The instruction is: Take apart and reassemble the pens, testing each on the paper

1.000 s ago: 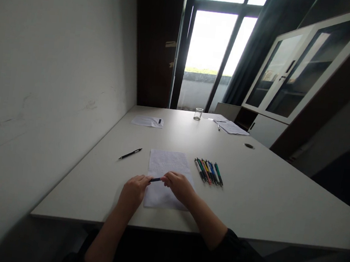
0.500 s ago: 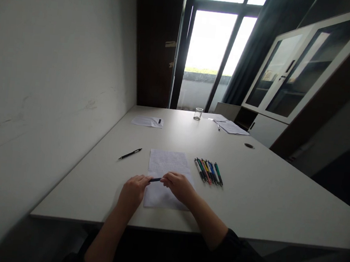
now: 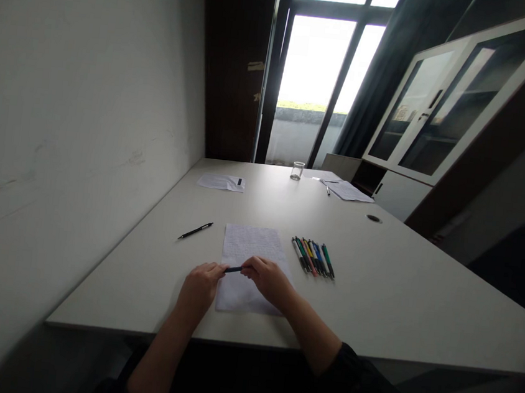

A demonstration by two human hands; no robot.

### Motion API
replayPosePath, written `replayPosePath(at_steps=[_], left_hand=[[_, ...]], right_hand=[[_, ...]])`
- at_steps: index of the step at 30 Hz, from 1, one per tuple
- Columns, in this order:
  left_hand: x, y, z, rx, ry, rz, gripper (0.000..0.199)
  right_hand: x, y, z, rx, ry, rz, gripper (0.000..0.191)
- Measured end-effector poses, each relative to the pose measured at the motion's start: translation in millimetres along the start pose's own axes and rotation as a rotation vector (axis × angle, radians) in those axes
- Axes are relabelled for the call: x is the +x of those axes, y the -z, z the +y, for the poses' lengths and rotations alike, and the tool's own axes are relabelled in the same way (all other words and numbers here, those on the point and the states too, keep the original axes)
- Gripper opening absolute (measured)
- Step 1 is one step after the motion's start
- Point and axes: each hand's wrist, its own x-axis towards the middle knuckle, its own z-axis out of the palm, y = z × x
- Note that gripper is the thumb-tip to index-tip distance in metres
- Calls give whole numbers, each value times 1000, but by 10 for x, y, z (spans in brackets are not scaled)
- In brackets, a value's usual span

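Observation:
A dark pen [image 3: 233,269] is held between my two hands, above a sheet of paper [image 3: 252,242] with lines of writing on it. My left hand [image 3: 201,282] has its fingers closed on the pen's left end. At the right end, the fingers of my right hand [image 3: 267,277] are pinched round it. To the left of the paper lies a black pen [image 3: 195,231]. Several pens [image 3: 313,257] in green, yellow, red, blue and white lie side by side, right of the paper.
On the far part of the white table [image 3: 397,298] are a clear glass [image 3: 297,171], a sheet in a sleeve [image 3: 221,183] and more papers [image 3: 350,191] with a pen [image 3: 328,190]. A round cable hole [image 3: 374,219] is at the right. A wall runs along the left edge.

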Motion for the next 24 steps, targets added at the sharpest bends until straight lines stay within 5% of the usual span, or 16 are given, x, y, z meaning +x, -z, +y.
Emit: replayPosePath(at_steps=[6, 15, 24], left_hand=[[4, -4, -14, 67, -17, 10, 33], [1, 115, 53, 125, -69, 61, 41], [36, 60, 75, -133, -91, 136, 37]], right_hand=[[-10, -31, 5, 40, -57, -24, 6], [-5, 21, -54, 431, -336, -165, 11], [34, 72, -186, -126, 107, -32, 10]])
